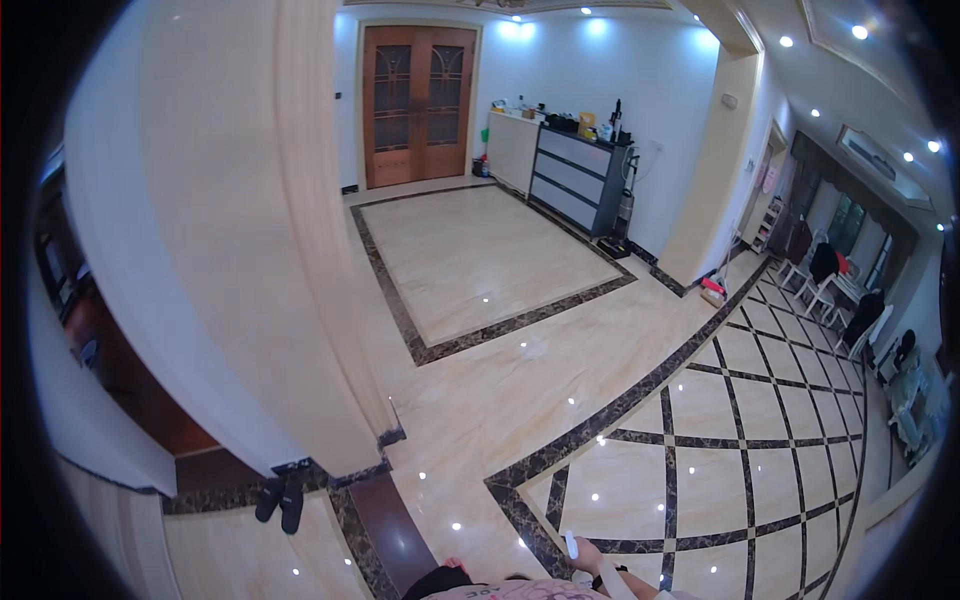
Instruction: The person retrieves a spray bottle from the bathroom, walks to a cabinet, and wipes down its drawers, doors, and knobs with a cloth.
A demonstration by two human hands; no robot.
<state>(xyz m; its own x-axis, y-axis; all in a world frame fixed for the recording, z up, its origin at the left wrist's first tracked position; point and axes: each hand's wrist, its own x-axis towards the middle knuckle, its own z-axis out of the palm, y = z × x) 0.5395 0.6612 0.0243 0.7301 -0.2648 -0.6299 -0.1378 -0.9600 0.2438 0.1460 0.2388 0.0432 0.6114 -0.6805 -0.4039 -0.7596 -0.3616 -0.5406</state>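
Observation:
Low in the picture, right of my printed pink top (530, 590), my right hand (587, 555) is closed around a small white object (571, 544). Only its rounded end sticks out past the fingers, so its kind cannot be made out. At the wrist sits a dark band (597, 581), and a pale strip (614, 582) runs beside the forearm. My left hand does not show. Just left of my top, a dark shape with a red edge (437, 580) shows at the lower rim.
A wide cream column (220, 230) stands at left, with black slippers (280, 502) at its foot. Ahead are wooden double doors (418, 105), a grey drawer cabinet (578, 180) and an upright vacuum cleaner (624, 210). A broom and dustpan (713, 288) lean right; chairs (822, 298) stand farther.

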